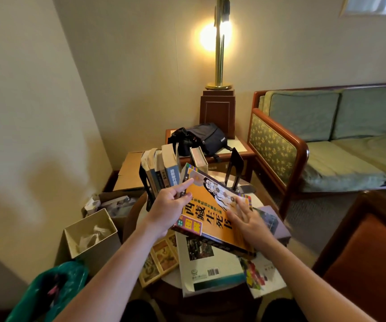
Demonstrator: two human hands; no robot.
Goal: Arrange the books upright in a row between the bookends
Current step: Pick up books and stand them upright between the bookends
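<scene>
An orange book (pixel 213 210) with black characters is held tilted above the round table (pixel 164 287). My left hand (pixel 167 208) grips its left edge, and my right hand (pixel 249 223) holds its right edge with fingers spread on the cover. Behind it, several books (pixel 161 169) stand upright against the left black bookend (pixel 146 189). One tan book (pixel 199 159) leans alone in the gap. The right black bookend (pixel 235 167) stands apart. Loose books lie flat below: a white one (pixel 206 266), a picture-covered one (pixel 160 259), a colourful one (pixel 260 277), a purple-grey one (pixel 273 221).
A black bag (pixel 199 138) sits on a side table with a brass lamp (pixel 218 54) behind. A green sofa (pixel 327 140) is at right, an orange chair (pixel 368 259) near right. Cardboard boxes (pixel 129 170), a beige bin (pixel 92 233) and a teal bag (pixel 54 289) crowd the left.
</scene>
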